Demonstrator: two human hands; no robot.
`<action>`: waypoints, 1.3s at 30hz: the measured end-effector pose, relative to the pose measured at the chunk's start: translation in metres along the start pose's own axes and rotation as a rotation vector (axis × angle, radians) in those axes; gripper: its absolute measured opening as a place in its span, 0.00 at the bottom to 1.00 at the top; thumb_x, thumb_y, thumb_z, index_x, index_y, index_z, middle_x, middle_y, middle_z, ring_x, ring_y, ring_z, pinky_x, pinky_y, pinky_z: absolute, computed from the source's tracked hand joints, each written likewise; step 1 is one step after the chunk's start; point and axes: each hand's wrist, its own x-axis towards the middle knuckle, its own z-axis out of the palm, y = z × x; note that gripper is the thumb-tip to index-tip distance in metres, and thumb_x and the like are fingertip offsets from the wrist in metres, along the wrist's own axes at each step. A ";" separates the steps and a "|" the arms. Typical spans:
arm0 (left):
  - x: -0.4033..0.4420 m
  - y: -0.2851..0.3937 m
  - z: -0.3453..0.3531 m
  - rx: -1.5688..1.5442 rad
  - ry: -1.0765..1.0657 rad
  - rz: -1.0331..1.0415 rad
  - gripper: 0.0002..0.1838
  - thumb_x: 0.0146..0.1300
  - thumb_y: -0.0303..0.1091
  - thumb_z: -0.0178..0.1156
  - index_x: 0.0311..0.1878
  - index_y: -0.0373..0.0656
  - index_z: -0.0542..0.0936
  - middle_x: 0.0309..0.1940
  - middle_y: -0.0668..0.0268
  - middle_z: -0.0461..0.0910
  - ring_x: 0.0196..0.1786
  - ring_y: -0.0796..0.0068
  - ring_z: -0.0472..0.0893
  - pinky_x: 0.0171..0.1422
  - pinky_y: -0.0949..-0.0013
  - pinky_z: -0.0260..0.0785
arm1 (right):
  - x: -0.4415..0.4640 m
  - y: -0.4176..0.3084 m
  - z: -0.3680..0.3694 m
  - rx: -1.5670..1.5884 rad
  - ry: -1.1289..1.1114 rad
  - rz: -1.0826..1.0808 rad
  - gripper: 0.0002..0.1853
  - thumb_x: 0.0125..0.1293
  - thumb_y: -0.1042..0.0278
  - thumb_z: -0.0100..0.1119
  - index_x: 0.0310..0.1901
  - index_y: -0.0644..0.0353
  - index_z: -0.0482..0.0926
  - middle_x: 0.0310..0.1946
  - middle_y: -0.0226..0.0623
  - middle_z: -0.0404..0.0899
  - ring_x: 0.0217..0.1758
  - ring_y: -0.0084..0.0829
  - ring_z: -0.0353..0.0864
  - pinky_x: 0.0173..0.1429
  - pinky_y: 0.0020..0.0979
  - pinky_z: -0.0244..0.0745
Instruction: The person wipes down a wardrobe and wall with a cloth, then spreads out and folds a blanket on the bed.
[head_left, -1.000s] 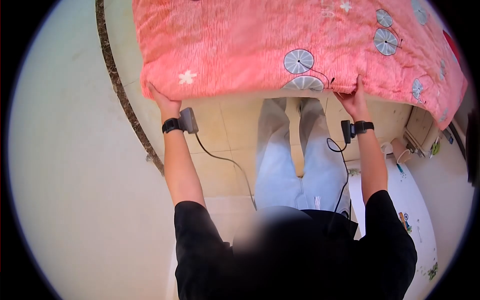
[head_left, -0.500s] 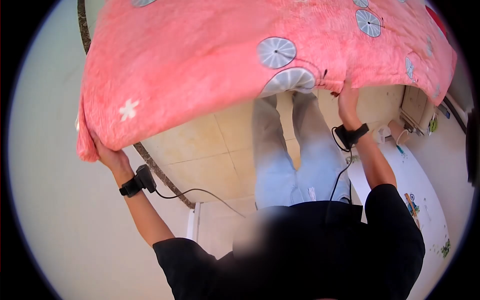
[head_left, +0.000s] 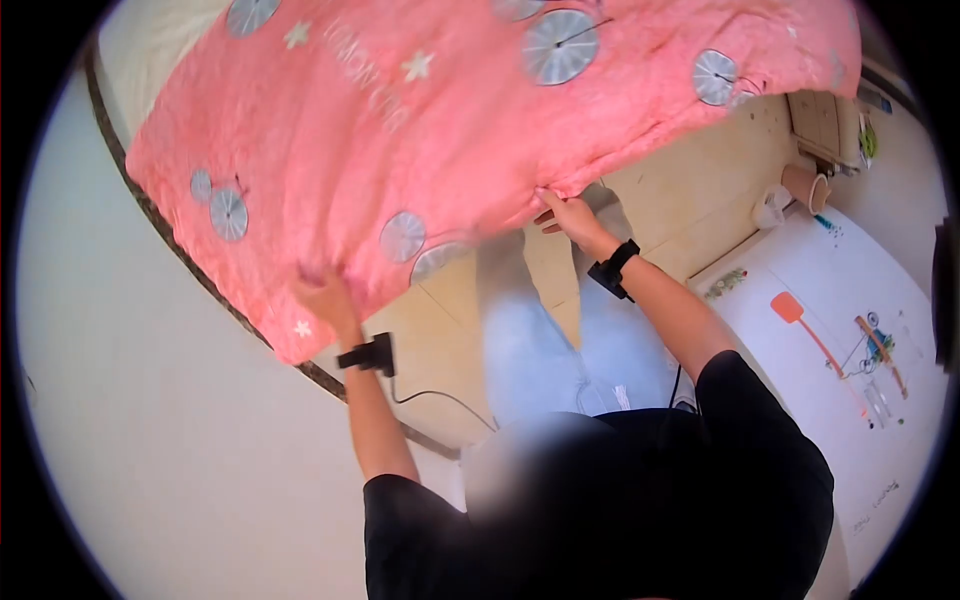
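A fluffy pink blanket (head_left: 470, 130) with grey citrus-slice prints, small white flowers and lettering spreads across the top of the head view. My right hand (head_left: 572, 218) grips its near edge, thumb on top and fingers partly beneath. Over the blanket's near left part is my left hand (head_left: 325, 298), its fingers smeared by motion. Whether they hold cloth cannot be made out. The blanket's left corner hangs just beyond that hand, beside the wall. Black straps with small devices and cables sit on both wrists.
At right, a white surface (head_left: 760, 330) bears printed pictures, including a red spatula. A brown cup (head_left: 803, 187) and a whitish container (head_left: 772, 207) stand by its far end, near a cabinet (head_left: 820, 125). Tiled floor (head_left: 690, 205) shows below the blanket; a pale wall (head_left: 150, 380) lies left.
My left hand has moved right and inward from the blanket's corner, which now lies spread out. My right hand has shifted left along with the blanket's edge. More of the printed pattern shows.
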 end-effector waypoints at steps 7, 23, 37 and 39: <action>-0.124 0.260 0.157 -0.049 -0.572 0.595 0.44 0.50 0.40 0.71 0.67 0.36 0.62 0.68 0.43 0.59 0.71 0.44 0.57 0.74 0.47 0.48 | -0.013 -0.051 -0.156 0.451 0.164 -0.116 0.19 0.67 0.54 0.56 0.51 0.60 0.76 0.43 0.36 0.79 0.42 0.31 0.82 0.43 0.33 0.79; -0.202 0.471 0.313 0.321 -0.786 0.889 0.52 0.47 0.39 0.72 0.72 0.35 0.54 0.70 0.47 0.58 0.71 0.44 0.58 0.75 0.47 0.48 | 0.092 -0.169 -0.551 0.911 0.306 -0.365 0.21 0.71 0.56 0.52 0.58 0.61 0.71 0.51 0.33 0.78 0.53 0.29 0.78 0.54 0.33 0.74; -0.249 0.478 0.309 0.755 -0.762 0.812 0.61 0.47 0.51 0.67 0.73 0.26 0.42 0.75 0.43 0.41 0.78 0.46 0.41 0.76 0.39 0.37 | 0.128 -0.144 -0.629 1.139 0.471 -0.063 0.12 0.65 0.67 0.57 0.49 0.58 0.76 0.44 0.35 0.80 0.47 0.33 0.80 0.51 0.37 0.77; -0.243 0.483 0.312 0.694 -0.833 0.743 0.62 0.46 0.50 0.68 0.73 0.26 0.41 0.75 0.43 0.40 0.77 0.45 0.41 0.76 0.38 0.36 | 0.123 -0.142 -0.651 1.098 0.521 -0.264 0.13 0.68 0.66 0.54 0.51 0.58 0.75 0.46 0.36 0.80 0.50 0.34 0.79 0.55 0.41 0.78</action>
